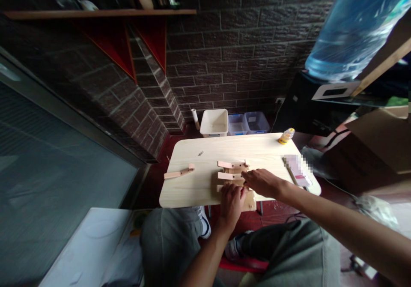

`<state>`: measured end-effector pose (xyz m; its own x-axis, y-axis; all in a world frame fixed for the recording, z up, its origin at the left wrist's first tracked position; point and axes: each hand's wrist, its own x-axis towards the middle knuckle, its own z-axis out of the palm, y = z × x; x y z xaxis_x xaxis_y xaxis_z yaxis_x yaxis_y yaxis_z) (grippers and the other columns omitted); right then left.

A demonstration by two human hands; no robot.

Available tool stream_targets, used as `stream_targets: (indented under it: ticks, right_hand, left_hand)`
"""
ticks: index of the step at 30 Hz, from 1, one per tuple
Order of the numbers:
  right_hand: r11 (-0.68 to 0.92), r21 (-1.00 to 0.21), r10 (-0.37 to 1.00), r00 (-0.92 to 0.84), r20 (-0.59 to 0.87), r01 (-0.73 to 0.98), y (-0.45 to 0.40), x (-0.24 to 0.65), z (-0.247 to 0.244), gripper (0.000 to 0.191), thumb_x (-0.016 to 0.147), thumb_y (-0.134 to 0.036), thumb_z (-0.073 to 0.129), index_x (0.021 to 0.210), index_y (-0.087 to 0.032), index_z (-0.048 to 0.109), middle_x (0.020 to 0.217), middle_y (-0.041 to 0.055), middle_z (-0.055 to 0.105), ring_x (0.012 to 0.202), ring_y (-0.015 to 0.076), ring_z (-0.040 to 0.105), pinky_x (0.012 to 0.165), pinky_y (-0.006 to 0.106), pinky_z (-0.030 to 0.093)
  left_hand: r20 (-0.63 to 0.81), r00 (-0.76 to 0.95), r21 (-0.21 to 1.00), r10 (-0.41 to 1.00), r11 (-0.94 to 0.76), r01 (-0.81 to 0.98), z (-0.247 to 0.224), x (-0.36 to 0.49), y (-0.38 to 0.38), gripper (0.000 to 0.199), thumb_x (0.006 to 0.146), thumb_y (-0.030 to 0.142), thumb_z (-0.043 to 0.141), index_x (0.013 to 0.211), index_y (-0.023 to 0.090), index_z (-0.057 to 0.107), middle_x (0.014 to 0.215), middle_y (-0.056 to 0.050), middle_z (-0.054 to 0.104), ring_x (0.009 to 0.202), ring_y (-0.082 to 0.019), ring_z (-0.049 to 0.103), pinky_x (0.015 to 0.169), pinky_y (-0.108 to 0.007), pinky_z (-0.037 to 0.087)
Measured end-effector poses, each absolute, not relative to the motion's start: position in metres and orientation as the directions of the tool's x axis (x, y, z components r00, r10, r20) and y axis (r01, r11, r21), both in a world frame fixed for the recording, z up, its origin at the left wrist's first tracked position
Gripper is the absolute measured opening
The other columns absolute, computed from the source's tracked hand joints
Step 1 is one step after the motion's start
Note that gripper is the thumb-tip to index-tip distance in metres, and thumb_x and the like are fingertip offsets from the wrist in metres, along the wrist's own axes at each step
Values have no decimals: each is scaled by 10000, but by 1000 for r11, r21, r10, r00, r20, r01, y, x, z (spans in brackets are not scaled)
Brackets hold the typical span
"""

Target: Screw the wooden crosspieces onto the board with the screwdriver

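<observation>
On the near side of a small light-wood table lies a partly assembled wooden piece, its lower end reaching past the table edge. Several pale, angled wooden strips with dark holes cross it, among them a top strip and a middle strip. My left hand is closed over the lowest strip. Just right of it, my right hand has its fingers pinched together close to the left fingertips; a small orange spot shows there, but what it grips is hidden. A separate angled strip lies at the left.
Small dark hardware lies toward the table's back left. A clear bottle with yellow stands at the back right, near a flat booklet or box. Behind the table are a white bin and clear tubs.
</observation>
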<state>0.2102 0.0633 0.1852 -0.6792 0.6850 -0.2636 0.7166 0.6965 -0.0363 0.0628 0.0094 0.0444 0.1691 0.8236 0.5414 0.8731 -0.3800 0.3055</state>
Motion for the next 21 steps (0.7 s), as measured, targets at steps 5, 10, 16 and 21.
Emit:
stream_targets:
  ticks: [5,10,16,21]
  right_hand:
    - [605,-21,752,-580,-311,796,63,207,193,270,967,-297,467,1111,-105,591,946,167,711,880,298,708,705,349,527]
    - [612,-62,750,-603,-272,789,59,206,197,441,930,-288,530,1313,-81,459,1104,201,676,960,293,688,763,364,529]
    - [724,-72,659,-719,-219,686,59,208,198,366,885,-113,508,1251,-114,522,1111,162,672,951,240,678,772,331,528]
    - [726,-32,658,-706,-261,687,63,206,198,252,925,-110,467,1158,-101,563,1005,147,701,903,245,696,715,310,522]
  left_hand:
    - [536,170,326,827,-389,862,44,63,9,65,857,192,659,806,206,623,784,-34,657,809,-198,638,807,-369,493]
    - [551,171,307,817,-389,869,45,64,8,71,829,170,680,803,206,625,783,-36,659,822,-213,642,804,-380,493]
    - [557,165,302,814,-384,873,42,64,8,61,849,199,668,802,210,631,770,-35,658,843,-217,644,842,-391,489]
    - [562,160,320,812,-391,863,42,63,9,76,848,189,669,785,212,633,770,-35,657,816,-202,640,814,-370,492]
